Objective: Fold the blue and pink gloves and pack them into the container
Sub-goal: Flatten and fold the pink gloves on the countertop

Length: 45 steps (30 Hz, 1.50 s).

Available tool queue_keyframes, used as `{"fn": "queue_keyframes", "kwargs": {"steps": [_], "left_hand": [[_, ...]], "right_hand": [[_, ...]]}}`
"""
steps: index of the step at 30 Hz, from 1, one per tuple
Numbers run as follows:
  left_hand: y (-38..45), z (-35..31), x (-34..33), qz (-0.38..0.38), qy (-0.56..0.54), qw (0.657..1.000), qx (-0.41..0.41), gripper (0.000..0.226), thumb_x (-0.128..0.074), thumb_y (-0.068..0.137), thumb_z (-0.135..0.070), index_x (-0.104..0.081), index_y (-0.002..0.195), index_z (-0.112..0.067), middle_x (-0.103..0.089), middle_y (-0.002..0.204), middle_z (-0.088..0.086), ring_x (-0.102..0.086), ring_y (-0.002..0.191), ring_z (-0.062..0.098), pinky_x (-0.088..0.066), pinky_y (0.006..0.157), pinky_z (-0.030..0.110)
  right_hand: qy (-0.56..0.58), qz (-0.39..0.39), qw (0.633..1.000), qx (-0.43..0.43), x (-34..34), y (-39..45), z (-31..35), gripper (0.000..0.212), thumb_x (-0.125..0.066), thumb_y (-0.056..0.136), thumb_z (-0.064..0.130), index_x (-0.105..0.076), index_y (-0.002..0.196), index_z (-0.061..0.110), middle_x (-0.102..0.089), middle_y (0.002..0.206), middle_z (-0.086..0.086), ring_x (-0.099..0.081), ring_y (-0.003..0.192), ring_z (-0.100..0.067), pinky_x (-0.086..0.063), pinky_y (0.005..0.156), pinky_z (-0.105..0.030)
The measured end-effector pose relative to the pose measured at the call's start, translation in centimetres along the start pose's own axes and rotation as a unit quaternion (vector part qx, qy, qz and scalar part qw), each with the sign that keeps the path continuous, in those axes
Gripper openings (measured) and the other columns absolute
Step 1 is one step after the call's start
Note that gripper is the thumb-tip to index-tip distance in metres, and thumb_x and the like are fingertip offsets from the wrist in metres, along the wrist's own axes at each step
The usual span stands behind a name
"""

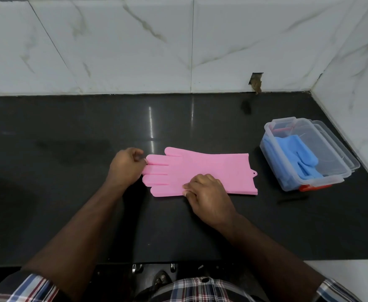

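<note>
The pink glove lies flat on the dark table, in the middle, right in front of the person. Its finger tips point to the left and its wide cuff points to the right. It looks like it is not folded yet. The right hand is nearest to us. It rests on the near edge of the glove, about halfway along, and its fingers are curled and seem to pinch that edge. The left hand is a bit farther off, at the tip end of the glove. Its fingers are curled too and seem to pinch the tips of the glove's fingers, though how tight the hold is, I cannot tell. Farther away, to the right and well apart from the pink glove, sits the clear container. It is open on top. Inside it is the blue glove, bent over and lying in the box, so that part of the job looks done. Something red shows at the back of the box, but I cannot tell what it is. What looks like a clear lid leans along the far side of the box. So I think about half the job is done. The pink glove must be folded and then put in the box with the blue one.
</note>
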<state>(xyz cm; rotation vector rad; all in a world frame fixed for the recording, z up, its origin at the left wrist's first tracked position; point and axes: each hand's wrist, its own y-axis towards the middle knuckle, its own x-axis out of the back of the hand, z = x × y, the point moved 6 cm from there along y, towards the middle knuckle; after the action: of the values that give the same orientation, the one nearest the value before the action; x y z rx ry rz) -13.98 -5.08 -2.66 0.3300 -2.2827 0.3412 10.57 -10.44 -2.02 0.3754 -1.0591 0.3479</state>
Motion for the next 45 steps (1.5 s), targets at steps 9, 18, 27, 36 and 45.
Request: {"fn": "queue_keyframes", "kwargs": {"steps": [9,18,27,36,45], "left_hand": [[-5.5,-8.5,-7.2,0.067,0.166,0.941,-0.289,0.045,-0.06,0.09,-0.037,-0.058,0.134,-0.026,-0.056,0.14,-0.003,-0.047,0.133,0.022,-0.037,0.107,0.042],[-6.1,-8.1,-10.9,0.122,0.298,0.906,-0.275,0.069,-0.031,0.097,-0.062,-0.022,0.156,-0.028,-0.013,0.167,-0.006,0.0,0.154,0.021,-0.004,0.122,0.051],[-6.5,-8.1,-11.0,0.145,0.322,0.899,-0.259,0.074,-0.023,0.096,-0.066,-0.008,0.158,-0.029,-0.001,0.168,-0.006,0.008,0.154,0.021,0.001,0.122,0.053],[-5.3,-10.5,-11.0,0.261,0.376,0.858,-0.234,0.098,-0.05,0.088,-0.069,0.006,0.158,-0.029,0.01,0.167,-0.009,0.018,0.152,0.028,0.009,0.114,0.07],[-4.8,-10.0,-11.2,0.265,0.377,0.855,-0.238,0.103,-0.051,0.082,-0.076,0.009,0.156,-0.037,0.011,0.166,-0.012,0.014,0.153,0.028,0.008,0.111,0.073]], "right_hand": [[0.021,-0.056,0.964,-0.26,5.9,-1.7,-8.6,0.038,-0.062,0.093,0.027,-0.059,0.13,0.021,-0.058,0.13,-0.002,-0.055,0.118,-0.017,-0.046,0.102,-0.036],[0.088,-0.023,0.905,-0.416,6.7,-3.9,-12.5,0.058,-0.072,0.086,0.033,-0.048,0.137,0.021,-0.048,0.138,-0.008,-0.057,0.113,-0.019,-0.049,0.097,-0.039],[0.344,-0.094,0.766,-0.535,6.2,-5.1,-13.7,0.054,-0.08,0.08,0.02,-0.056,0.128,0.015,-0.061,0.123,-0.007,-0.063,0.099,-0.022,-0.056,0.089,-0.045],[0.442,-0.13,0.737,-0.493,6.5,-4.6,-12.6,0.054,-0.07,0.085,0.001,-0.054,0.131,0.023,-0.056,0.13,-0.005,-0.064,0.105,-0.024,-0.06,0.082,-0.044],[0.495,-0.109,0.784,-0.359,8.1,-2.7,-8.5,0.05,-0.064,0.087,-0.005,-0.062,0.129,0.021,-0.058,0.13,0.005,-0.065,0.103,-0.012,-0.061,0.077,-0.032]]}}
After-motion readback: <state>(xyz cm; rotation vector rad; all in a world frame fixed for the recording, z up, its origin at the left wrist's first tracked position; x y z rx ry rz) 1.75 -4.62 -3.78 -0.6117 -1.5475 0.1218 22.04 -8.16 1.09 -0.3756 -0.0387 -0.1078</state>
